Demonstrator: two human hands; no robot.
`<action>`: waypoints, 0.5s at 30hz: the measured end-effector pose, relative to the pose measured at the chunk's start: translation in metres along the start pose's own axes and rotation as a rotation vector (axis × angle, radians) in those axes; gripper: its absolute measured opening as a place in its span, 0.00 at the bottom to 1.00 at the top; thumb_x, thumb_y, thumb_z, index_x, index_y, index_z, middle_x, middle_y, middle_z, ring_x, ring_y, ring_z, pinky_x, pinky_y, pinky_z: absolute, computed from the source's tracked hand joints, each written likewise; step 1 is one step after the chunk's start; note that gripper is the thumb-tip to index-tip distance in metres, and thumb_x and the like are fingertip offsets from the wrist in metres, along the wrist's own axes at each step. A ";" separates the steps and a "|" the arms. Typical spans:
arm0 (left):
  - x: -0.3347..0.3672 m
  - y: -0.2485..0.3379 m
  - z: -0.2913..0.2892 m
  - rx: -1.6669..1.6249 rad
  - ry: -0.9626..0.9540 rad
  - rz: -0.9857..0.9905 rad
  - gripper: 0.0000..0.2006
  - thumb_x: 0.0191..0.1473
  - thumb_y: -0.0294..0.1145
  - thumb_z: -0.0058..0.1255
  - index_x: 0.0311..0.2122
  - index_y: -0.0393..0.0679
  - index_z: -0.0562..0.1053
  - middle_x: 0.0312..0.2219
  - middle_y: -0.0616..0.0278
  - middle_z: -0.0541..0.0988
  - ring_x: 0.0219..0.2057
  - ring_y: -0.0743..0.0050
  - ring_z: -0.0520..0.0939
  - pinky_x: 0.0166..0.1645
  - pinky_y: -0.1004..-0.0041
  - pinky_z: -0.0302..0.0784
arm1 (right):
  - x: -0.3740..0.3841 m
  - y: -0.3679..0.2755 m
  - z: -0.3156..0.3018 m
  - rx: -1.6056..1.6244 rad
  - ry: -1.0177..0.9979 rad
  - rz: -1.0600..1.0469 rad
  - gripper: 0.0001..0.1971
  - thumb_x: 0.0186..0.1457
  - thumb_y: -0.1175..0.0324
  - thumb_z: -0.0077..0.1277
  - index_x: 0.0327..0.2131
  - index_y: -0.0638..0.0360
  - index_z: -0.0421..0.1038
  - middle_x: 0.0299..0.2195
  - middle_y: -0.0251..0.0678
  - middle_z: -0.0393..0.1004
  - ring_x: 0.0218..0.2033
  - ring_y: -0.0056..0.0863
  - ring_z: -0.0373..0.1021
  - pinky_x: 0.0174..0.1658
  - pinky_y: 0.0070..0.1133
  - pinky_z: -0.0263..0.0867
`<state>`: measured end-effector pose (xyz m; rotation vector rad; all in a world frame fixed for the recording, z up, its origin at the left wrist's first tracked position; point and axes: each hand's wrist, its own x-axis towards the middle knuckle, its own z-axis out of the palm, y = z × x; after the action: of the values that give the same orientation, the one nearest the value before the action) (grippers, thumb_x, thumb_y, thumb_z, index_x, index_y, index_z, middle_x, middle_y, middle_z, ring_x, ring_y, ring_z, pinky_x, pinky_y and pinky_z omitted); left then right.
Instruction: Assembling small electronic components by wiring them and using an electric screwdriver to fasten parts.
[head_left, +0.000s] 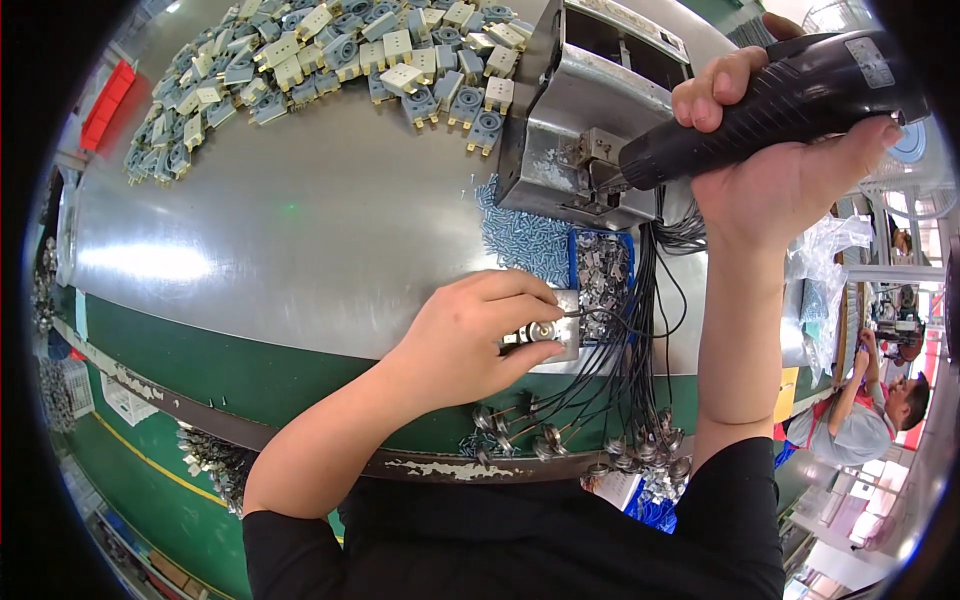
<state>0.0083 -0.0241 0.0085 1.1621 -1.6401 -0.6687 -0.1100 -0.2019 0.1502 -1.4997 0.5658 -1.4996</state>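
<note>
My left hand [470, 325] is curled at the table's front edge. Its thumb and fingers close round a small round metal part [542, 330] with a black wire. This part sits at a small metal block [568, 312]; the fingers hide some of it. Raised at the right, my right hand [765, 185] grips a thick black electric screwdriver [740, 125]. The driver points left, its front end at the outlet of a metal box-shaped screw feeder [555, 140]. Whether the bit holds a screw I cannot make out.
Grey and cream switch-like parts [400, 60] lie heaped at the back. Loose screws [520, 235] and a blue tray [630, 262] of small metal pieces lie mid-table. Black wires [630, 370] hang over the front edge, ending in round metal parts. A co-worker [850, 420] is at far right.
</note>
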 end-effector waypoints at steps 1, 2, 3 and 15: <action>0.000 0.000 -0.001 0.001 0.001 -0.002 0.12 0.52 0.34 0.72 0.40 0.43 0.83 0.41 0.63 0.85 0.40 0.59 0.87 0.45 0.64 0.85 | 0.000 0.001 0.001 0.002 -0.001 0.002 0.46 0.66 0.21 0.30 0.51 0.63 0.66 0.18 0.34 0.66 0.13 0.27 0.65 0.22 0.25 0.66; 0.000 0.001 -0.002 -0.006 -0.013 -0.013 0.13 0.50 0.31 0.74 0.40 0.41 0.83 0.42 0.61 0.85 0.42 0.58 0.88 0.46 0.64 0.85 | -0.001 0.001 0.001 -0.022 0.007 0.001 0.45 0.67 0.21 0.30 0.51 0.63 0.66 0.17 0.34 0.66 0.13 0.27 0.65 0.22 0.25 0.66; 0.000 0.001 -0.002 -0.013 -0.028 -0.022 0.14 0.48 0.29 0.75 0.40 0.39 0.83 0.43 0.59 0.86 0.44 0.57 0.88 0.48 0.63 0.85 | -0.001 0.001 0.002 -0.046 0.015 0.001 0.45 0.67 0.21 0.30 0.51 0.62 0.66 0.17 0.34 0.66 0.13 0.27 0.65 0.22 0.25 0.66; -0.004 0.000 -0.001 -0.001 -0.021 -0.016 0.14 0.49 0.30 0.75 0.40 0.40 0.83 0.43 0.59 0.86 0.43 0.56 0.88 0.48 0.63 0.85 | 0.011 0.021 -0.040 0.283 -0.352 0.111 0.60 0.50 0.08 0.35 0.56 0.64 0.65 0.26 0.39 0.70 0.24 0.31 0.66 0.32 0.30 0.64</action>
<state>0.0092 -0.0203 0.0077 1.1720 -1.6496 -0.6933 -0.1405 -0.2321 0.1326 -1.4386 0.2133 -1.1413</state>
